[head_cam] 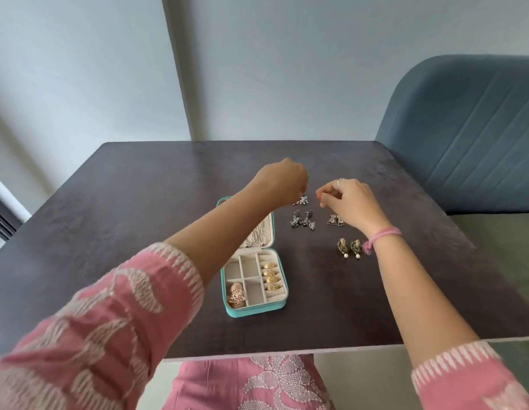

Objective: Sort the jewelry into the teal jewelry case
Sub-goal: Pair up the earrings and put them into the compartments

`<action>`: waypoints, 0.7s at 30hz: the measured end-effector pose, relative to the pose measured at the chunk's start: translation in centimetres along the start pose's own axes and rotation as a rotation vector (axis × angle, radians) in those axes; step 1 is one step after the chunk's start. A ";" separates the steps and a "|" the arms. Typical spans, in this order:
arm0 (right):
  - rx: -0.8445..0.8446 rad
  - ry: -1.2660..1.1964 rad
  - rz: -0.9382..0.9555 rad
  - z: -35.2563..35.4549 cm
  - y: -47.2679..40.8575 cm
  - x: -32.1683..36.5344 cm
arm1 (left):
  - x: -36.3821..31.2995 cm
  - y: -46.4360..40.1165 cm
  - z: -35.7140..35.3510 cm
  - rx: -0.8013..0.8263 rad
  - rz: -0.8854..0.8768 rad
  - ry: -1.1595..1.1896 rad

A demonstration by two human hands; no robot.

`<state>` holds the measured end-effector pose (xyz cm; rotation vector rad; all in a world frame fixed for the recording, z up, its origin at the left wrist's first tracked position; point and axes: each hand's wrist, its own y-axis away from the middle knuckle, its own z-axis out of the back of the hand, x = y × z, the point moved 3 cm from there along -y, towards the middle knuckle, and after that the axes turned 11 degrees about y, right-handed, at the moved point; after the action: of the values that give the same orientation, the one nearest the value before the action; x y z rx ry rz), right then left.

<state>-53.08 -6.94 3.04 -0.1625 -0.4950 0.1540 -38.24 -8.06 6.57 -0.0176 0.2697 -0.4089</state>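
On a dark wooden table (139, 202) the teal jewelry case (254, 279) lies open at the near centre. Four gold rings (271, 276) sit in its right slot and a rose-gold ornament (236, 295) in its near-left compartment; chains (258, 233) lie in the lid. The left hand (282, 180) pinches a dangling silver earring (303, 199) just beyond the case. The right hand (350, 202) has its fingers curled, pinching something too small to identify. Silver earrings (303, 221) and a pearl-drop pair (350, 247) lie loose to the right.
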 end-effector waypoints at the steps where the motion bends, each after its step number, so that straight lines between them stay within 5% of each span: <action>1: 0.025 0.034 0.006 -0.2 -0.8 -0.4 | 0.0 -0.8 -0.4 0.051 0.009 -0.032; 11: 0.368 0.237 0.119 -2.2 -3.5 -1.1 | -0.8 -4.3 -3.7 0.356 0.113 -0.205; 21: 0.397 0.285 0.160 -2.6 -3.6 -1.1 | -0.3 -4.3 -5.1 0.268 0.288 0.000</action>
<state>-52.37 -11.00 1.03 0.1641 -0.1600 0.3758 -41.50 -11.70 2.01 0.2808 0.2115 -0.1556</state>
